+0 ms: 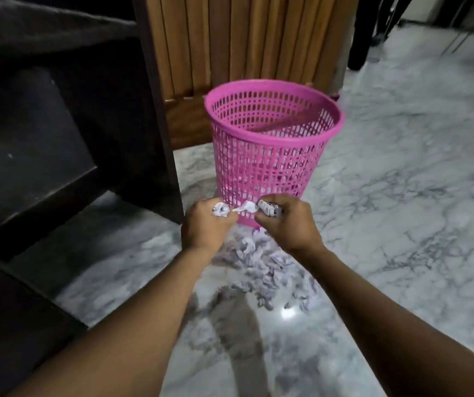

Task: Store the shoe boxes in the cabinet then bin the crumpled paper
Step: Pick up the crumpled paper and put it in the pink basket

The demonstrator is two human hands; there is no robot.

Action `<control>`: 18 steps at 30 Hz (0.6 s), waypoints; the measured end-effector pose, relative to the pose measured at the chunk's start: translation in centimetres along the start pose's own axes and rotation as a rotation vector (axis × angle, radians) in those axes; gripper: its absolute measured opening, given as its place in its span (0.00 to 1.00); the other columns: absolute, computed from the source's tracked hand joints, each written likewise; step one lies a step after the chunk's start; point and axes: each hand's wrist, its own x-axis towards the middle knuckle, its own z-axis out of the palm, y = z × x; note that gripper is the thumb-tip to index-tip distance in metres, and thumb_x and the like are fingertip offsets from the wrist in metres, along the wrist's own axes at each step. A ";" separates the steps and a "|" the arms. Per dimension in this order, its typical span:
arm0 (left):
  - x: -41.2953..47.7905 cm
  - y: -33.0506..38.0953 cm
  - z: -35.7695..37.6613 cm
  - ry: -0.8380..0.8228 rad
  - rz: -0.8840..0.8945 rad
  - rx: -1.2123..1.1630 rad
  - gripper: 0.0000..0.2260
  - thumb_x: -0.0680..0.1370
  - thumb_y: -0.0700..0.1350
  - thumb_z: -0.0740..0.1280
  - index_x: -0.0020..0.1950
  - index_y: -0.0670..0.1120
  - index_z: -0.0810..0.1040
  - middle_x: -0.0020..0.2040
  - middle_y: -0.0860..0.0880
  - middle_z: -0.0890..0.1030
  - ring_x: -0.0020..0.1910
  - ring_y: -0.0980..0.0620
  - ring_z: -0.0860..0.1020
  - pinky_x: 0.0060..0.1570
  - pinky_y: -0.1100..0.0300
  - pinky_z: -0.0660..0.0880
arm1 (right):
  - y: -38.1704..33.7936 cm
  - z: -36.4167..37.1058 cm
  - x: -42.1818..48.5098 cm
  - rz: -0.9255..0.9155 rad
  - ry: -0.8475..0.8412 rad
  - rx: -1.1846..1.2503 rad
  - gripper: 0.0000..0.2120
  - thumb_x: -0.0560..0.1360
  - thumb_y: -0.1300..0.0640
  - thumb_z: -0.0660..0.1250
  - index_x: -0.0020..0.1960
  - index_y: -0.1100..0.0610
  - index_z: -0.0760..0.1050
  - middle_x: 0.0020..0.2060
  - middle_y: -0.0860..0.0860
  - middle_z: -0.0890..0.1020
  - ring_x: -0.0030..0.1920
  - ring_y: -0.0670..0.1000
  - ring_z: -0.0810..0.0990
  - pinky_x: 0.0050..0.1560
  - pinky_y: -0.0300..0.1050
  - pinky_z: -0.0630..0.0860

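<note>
Head view is looking down at my two hands, which I am holding close together in front of the foot of a pink mesh bin [273, 144]. My left hand [205, 224] is curling its grip tight around a wad of crumpled paper [220, 210], white with dark print, which is poking out above the knuckles. My right hand [283, 223] is also closing its grip, this one pinching a second crumpled wad [268, 209]. A thin white strip of paper [244, 207] is stretching between the two hands (whether it belongs to one wad or the other I cannot tell).

The bin is standing upright on the marble floor [402, 196], just beyond my knuckles, with its open rim well above my hands. Below my wrists, a loose heap of more crumpled scraps [270, 270] is lying on the floor, blurred and greyish. A dark wooden cabinet [58, 138] is filling the left side, and a slatted wooden panel [244, 38] is rising behind the bin.
</note>
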 end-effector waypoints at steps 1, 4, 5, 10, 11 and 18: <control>1.8 2.3 -0.7 0.011 0.032 -0.036 0.16 0.66 0.49 0.74 0.26 0.48 0.69 0.24 0.52 0.70 0.29 0.44 0.70 0.30 0.55 0.66 | -1.9 -1.5 2.3 -0.050 0.018 -0.034 0.06 0.70 0.61 0.75 0.41 0.51 0.82 0.30 0.42 0.78 0.29 0.38 0.74 0.34 0.37 0.71; 6.5 8.6 -2.8 0.064 0.142 -0.177 0.11 0.67 0.48 0.74 0.30 0.48 0.75 0.27 0.53 0.76 0.27 0.54 0.72 0.28 0.59 0.69 | -7.5 -5.6 8.7 -0.144 0.080 -0.184 0.07 0.72 0.60 0.75 0.50 0.55 0.85 0.37 0.47 0.84 0.33 0.41 0.80 0.34 0.42 0.79; 7.8 10.6 -3.4 0.052 0.179 -0.218 0.10 0.70 0.45 0.74 0.32 0.49 0.77 0.28 0.54 0.76 0.26 0.58 0.73 0.26 0.63 0.68 | -9.0 -6.8 10.5 -0.156 0.086 -0.219 0.09 0.73 0.59 0.75 0.52 0.56 0.84 0.40 0.49 0.85 0.33 0.40 0.81 0.32 0.38 0.79; 13.8 17.3 -4.0 0.093 0.254 -0.309 0.08 0.74 0.41 0.72 0.36 0.41 0.78 0.28 0.52 0.75 0.26 0.60 0.69 0.24 0.68 0.64 | -11.4 -10.9 17.6 -0.095 0.076 -0.270 0.07 0.74 0.57 0.74 0.52 0.57 0.82 0.35 0.45 0.78 0.32 0.39 0.76 0.24 0.26 0.66; 14.9 17.8 -3.1 0.101 0.242 -0.313 0.08 0.74 0.42 0.72 0.37 0.40 0.79 0.29 0.51 0.74 0.27 0.58 0.68 0.24 0.68 0.63 | -10.6 -11.2 18.7 -0.079 0.085 -0.262 0.07 0.74 0.56 0.74 0.51 0.57 0.82 0.36 0.46 0.80 0.33 0.42 0.79 0.26 0.28 0.69; 20.9 17.3 5.3 0.160 0.061 -0.204 0.09 0.74 0.47 0.72 0.36 0.45 0.78 0.32 0.48 0.79 0.32 0.51 0.75 0.29 0.62 0.65 | -2.3 -11.4 24.4 0.014 0.031 -0.281 0.10 0.73 0.57 0.75 0.53 0.54 0.83 0.44 0.52 0.85 0.40 0.50 0.84 0.42 0.52 0.84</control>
